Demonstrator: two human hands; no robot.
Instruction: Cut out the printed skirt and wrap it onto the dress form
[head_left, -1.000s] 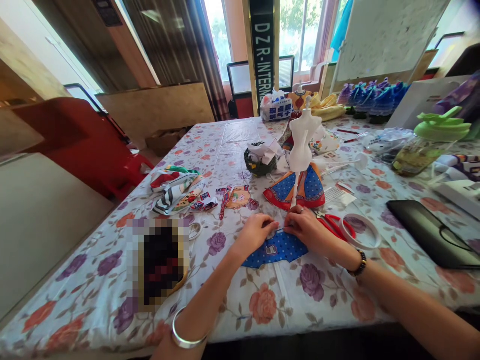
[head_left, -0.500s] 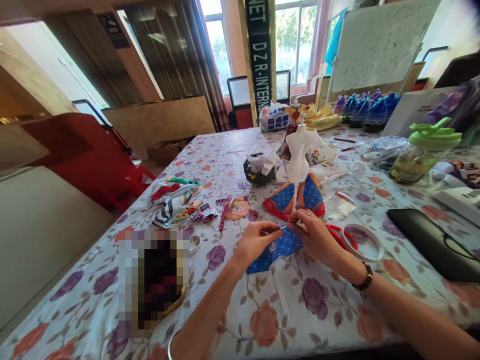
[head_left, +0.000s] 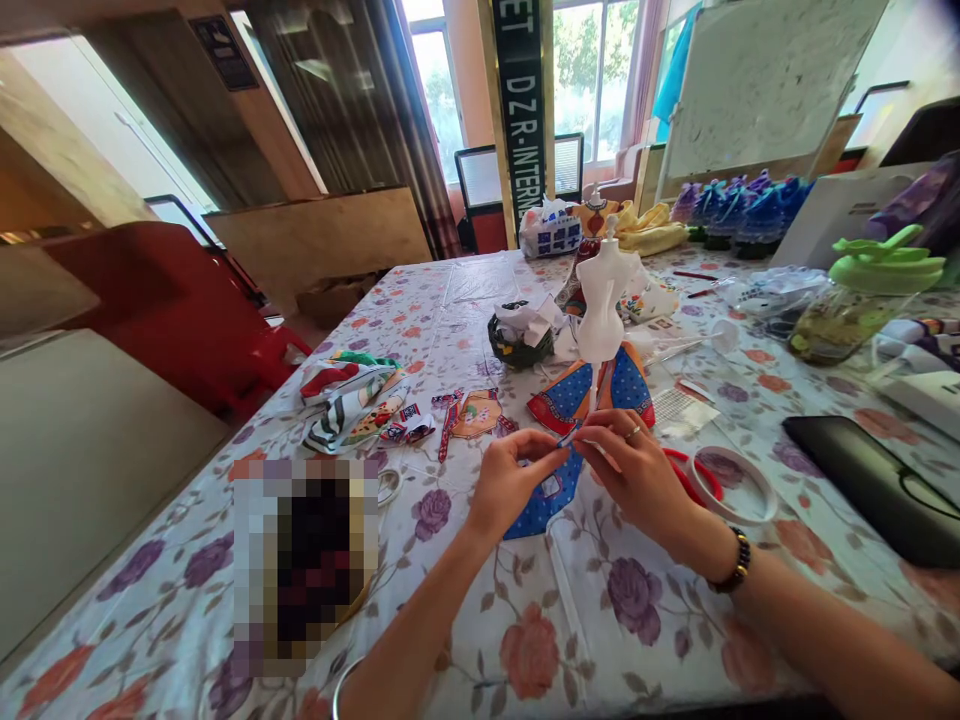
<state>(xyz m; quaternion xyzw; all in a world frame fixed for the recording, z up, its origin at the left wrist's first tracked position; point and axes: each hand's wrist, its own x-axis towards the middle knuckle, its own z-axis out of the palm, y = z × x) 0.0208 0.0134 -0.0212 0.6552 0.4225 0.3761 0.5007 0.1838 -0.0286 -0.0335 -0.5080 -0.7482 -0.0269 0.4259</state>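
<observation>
Both my hands pinch the upper edge of a blue dotted piece of cloth, whose lower part hangs down to the table. My left hand grips it from the left, thumb against fingers. Close beside it, fingertips nearly touching, my right hand holds the same edge and covers the cloth's right part. Just beyond my fingers stands a small white dress-form mannequin on a thin post. Behind that post lies a blue, orange and red skirt-shaped cloth.
Right of my hands lie a white tape roll, red-handled scissors and a black case. A dark basket holds white scraps. Cut cloth pieces and folded fabric lie left. A green-lidded jar stands right.
My right hand has turned, its fingers now reaching further over the cloth's edge. The blue cloth has shifted and folded, with less of it showing on the right.
</observation>
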